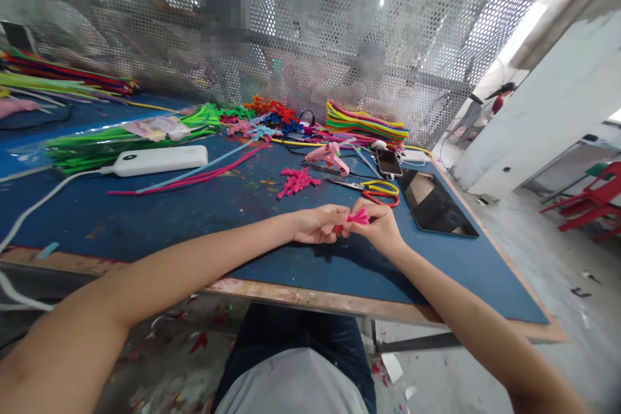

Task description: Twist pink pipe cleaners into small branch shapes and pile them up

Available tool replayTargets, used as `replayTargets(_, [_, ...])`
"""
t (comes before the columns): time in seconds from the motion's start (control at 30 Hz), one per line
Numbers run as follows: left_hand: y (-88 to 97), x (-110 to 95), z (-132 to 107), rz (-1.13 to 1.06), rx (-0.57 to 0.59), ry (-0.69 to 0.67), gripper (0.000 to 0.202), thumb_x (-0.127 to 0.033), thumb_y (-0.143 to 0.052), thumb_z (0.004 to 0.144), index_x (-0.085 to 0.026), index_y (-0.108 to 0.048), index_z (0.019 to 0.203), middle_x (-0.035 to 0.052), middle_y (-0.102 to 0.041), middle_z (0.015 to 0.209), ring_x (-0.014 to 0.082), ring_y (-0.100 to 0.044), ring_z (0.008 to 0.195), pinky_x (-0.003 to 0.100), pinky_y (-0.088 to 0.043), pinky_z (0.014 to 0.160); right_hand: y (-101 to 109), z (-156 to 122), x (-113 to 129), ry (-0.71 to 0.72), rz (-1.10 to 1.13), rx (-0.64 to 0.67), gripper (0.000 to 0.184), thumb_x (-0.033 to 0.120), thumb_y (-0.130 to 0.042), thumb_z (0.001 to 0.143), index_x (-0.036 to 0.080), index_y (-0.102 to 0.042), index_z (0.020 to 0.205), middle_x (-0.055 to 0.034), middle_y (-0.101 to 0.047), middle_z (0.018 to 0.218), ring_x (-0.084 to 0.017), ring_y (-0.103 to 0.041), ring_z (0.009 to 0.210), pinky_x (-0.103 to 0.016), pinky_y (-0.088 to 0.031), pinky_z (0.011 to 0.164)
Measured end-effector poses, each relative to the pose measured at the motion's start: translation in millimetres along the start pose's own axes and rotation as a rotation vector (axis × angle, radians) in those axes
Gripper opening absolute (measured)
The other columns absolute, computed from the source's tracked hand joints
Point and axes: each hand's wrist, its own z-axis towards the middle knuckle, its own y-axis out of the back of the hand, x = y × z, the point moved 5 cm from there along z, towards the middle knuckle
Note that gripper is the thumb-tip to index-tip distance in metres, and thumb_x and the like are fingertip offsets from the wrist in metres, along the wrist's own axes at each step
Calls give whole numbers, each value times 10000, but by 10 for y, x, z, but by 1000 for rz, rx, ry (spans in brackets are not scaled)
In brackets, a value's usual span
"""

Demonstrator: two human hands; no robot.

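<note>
Above the front part of the blue table, my left hand (320, 224) and my right hand (382, 225) meet, both with fingers closed on one small bunch of bent pink pipe cleaners (359, 217). The fingers cover part of the bunch. Just beyond my hands lies a pile of pink pipe cleaner pieces (297, 182). Scissors (371, 189) with yellow and orange handles rest close to my right hand. A pink glue gun (330, 158) lies farther back.
A dark tablet (436, 202) and a phone (388, 163) lie at the right. White power bank (160, 160) with a cable, green pipe cleaners (87, 150) and long pink strands (208, 176) occupy the left. A perforated metal panel (301, 32) stands behind the table (233, 220).
</note>
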Motion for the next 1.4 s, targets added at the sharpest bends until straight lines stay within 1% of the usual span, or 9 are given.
replayTargets(0.23, [153,-103,32,218,-188,-61,347,-261,-829,515,-96,-572,679,-15,-564,531,24,-507,425,76,-371,374,44,1,208,323,-490,170,158,337,-653,762,186,-614,734,-24,-588,661,-144,-486,638,-281,-373,622])
replayTargets(0.43, [189,-198,29,362,-267,-280,295,-302,-785,591,-99,-581,652,-19,-571,498,34,-521,434,105,-385,404,33,6,159,204,-663,191,236,376,-539,838,158,-576,758,-7,-526,653,-112,-439,586,-237,-332,565])
replayTargets(0.6, [191,-184,38,350,-329,-340,334,-337,-787,580,-107,-553,640,-27,-553,485,38,-505,422,117,-366,394,34,36,1,-26,-461,186,288,391,-478,859,167,-534,687,25,-483,592,-95,-400,540,-219,-303,513])
replayTargets(0.77, [170,-278,23,325,-338,-418,352,-460,-618,745,-113,-562,770,4,-576,605,71,-558,517,180,-460,512,124,68,-102,-137,-246,35,321,394,-500,845,173,-504,611,41,-445,511,-87,-387,487,-218,-290,473])
replayTargets(0.83, [149,-392,-44,511,-387,-520,365,-481,-549,787,-116,-561,799,12,-574,652,89,-565,548,213,-473,543,144,64,-158,-209,-125,-30,329,407,-520,832,176,-494,599,52,-412,472,-80,-359,443,-216,-265,433])
replayTargets(0.93, [10,-531,-176,1076,-420,-725,332,-459,-546,794,-134,-592,844,31,-592,765,118,-567,650,240,-466,617,107,43,-235,-334,117,-57,336,416,-567,801,178,-463,589,70,-369,454,-60,-306,392,-205,-202,387])
replayTargets(1.07, [-169,-499,-270,1695,-386,-911,267,-384,-512,839,-163,-610,952,67,-625,918,165,-562,846,280,-421,776,5,5,-299,-512,447,3,356,410,-607,776,172,-419,589,85,-344,462,-30,-235,366,-182,-158,369])
replayTargets(1.2, [-166,-480,-275,1898,-371,-837,239,-296,-424,883,-212,-634,962,84,-641,992,182,-545,915,305,-366,823,-108,-81,-355,-819,741,135,327,372,-610,779,168,-413,618,116,-246,450,-16,-144,358,-149,-143,342])
replayTargets(1.4, [-136,-563,-287,1618,-338,-650,181,-375,-523,808,-244,-644,836,84,-642,928,195,-508,899,317,-327,844,-144,-140,-357,-1052,955,165,277,278,-510,846,182,-365,631,119,-206,462,-24,-113,346,-116,-131,303])
